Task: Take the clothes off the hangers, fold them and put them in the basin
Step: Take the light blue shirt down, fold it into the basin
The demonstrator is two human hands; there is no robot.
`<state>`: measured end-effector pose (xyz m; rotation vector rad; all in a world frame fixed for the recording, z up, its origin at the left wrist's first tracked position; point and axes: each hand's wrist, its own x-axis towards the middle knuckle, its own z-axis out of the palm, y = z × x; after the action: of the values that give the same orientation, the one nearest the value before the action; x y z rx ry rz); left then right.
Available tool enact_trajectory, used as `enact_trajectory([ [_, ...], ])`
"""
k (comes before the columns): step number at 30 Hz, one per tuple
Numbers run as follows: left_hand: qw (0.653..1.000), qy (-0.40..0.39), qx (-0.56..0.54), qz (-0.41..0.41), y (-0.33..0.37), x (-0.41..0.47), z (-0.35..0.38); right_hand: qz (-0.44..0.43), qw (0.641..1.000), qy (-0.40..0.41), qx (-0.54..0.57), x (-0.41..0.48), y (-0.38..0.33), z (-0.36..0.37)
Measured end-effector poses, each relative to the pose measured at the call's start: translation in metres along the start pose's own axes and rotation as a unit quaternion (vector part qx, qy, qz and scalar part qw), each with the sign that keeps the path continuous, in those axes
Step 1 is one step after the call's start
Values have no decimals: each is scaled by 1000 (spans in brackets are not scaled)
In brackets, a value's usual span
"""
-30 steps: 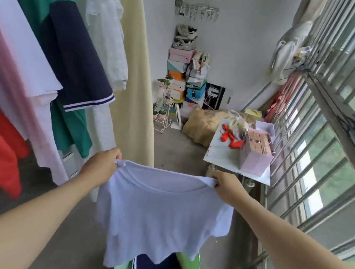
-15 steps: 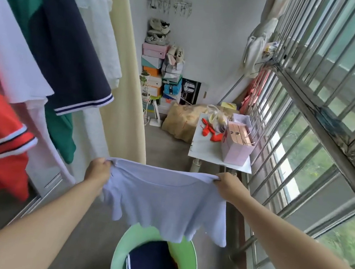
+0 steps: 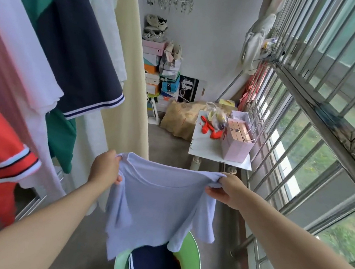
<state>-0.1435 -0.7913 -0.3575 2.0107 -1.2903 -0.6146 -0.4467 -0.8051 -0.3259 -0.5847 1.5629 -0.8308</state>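
Though limp, soft lavender T-shirt

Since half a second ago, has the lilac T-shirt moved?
Yes. The lilac T-shirt has dropped: its hem, then at the far rim of the green basin, now hangs past it to the folded navy garment inside.

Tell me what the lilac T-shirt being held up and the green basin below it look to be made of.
Lilac T-shirt: soft knit fabric, probably cotton jersey. It is matte, and it drapes and wrinkles limply from its held shoulders.
Green basin: most likely moulded plastic, with a smooth, evenly coloured wall and a slight sheen.
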Motion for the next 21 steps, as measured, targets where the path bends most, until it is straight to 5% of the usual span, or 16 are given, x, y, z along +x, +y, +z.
enact_trajectory([
  [5,974,-42,-190,-113,11,3,8,14,988,-18,155,1,-9,8],
  [11,923,-89,-339,-161,32,-12,15,-34,999,-27,-17,13,-5,3],
  [15,935,-128,-297,-143,35,-15,21,-107,963,41,-244,28,-1,-14],
  [21,968,-187,-155,-61,29,-14,31,-204,925,75,-311,36,-2,-38],
])
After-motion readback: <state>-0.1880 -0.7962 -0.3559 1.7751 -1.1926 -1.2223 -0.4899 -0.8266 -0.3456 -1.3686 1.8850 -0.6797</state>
